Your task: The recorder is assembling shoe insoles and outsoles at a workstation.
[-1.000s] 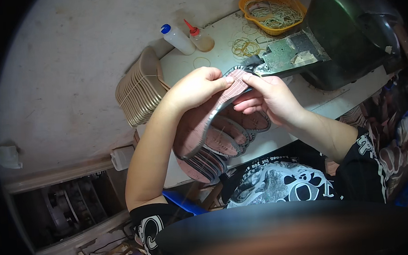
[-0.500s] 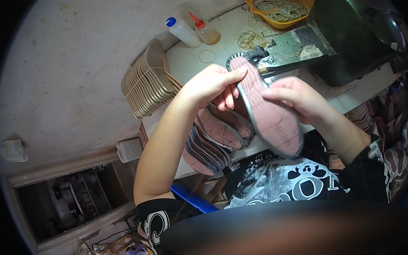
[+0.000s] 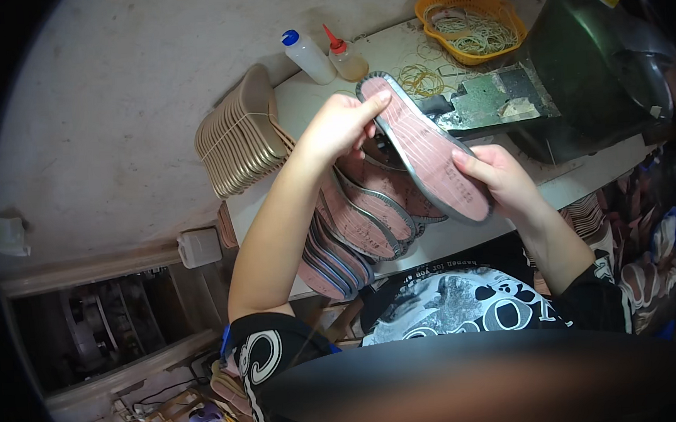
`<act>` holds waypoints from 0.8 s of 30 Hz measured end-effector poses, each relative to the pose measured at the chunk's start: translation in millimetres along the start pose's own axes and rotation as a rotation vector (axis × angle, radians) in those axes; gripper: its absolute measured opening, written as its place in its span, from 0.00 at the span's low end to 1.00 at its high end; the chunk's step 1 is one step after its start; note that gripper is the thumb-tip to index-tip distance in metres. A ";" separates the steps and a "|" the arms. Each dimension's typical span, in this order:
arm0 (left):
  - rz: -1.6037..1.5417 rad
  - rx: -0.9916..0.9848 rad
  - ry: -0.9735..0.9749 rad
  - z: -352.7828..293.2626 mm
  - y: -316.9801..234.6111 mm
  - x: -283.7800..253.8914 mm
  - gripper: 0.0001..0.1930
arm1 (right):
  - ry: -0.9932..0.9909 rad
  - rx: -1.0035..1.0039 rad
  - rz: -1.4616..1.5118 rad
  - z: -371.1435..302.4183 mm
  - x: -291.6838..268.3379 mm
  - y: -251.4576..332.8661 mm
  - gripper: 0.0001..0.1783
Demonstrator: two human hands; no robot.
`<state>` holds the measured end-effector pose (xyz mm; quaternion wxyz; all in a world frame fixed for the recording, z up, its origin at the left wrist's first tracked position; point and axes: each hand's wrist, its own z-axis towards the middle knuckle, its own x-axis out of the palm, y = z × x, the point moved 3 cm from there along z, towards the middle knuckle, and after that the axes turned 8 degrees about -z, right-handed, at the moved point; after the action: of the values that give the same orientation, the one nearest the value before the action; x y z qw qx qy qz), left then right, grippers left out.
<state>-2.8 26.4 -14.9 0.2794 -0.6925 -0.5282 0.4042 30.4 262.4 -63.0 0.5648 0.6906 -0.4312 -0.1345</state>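
Observation:
A pink insole (image 3: 431, 155) with a dark notched rim is held up at a slant between my two hands, its pink underside toward me. My left hand (image 3: 346, 125) grips the narrow upper end, thumb on the pink face and fingers behind. Around the broader lower end my right hand (image 3: 498, 176) is closed, its thumb also on the face. Beneath and to the left of it, more pink insoles (image 3: 362, 217) lie overlapping on the table. Just beyond the held piece is the machine's dark arm and plate (image 3: 493, 97).
Banded beige insoles (image 3: 241, 139) stand in a row at the left. Behind are a blue-capped bottle (image 3: 309, 58), a red-tipped bottle (image 3: 350, 62), loose rubber bands (image 3: 421, 80) and a yellow basket (image 3: 470, 25) of bands. A big dark green machine housing (image 3: 593, 72) fills the right of the white table (image 3: 456, 242).
The insole has come away from the machine's black part and moved slightly up and left, tilting further. My right hand has slid down to its broad lower end.

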 end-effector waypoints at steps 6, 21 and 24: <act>-0.339 0.322 -0.113 -23.1 44.1 -11.3 0.22 | -0.005 -0.190 -0.119 -2.2 55.0 2.0 0.17; 0.001 -0.077 -1.062 -169.6 287.2 -35.2 0.40 | -0.069 -0.756 -0.639 -21.4 109.8 -27.1 0.33; 0.079 -0.040 -1.155 -190.2 250.6 -25.4 0.40 | 0.180 -0.579 -0.002 -56.4 106.0 10.8 0.30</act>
<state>283.6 -61.9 -113.8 -0.0825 -0.3839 -0.5764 0.7166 126.3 220.8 -3.0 0.7741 0.5104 -0.3222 -0.1906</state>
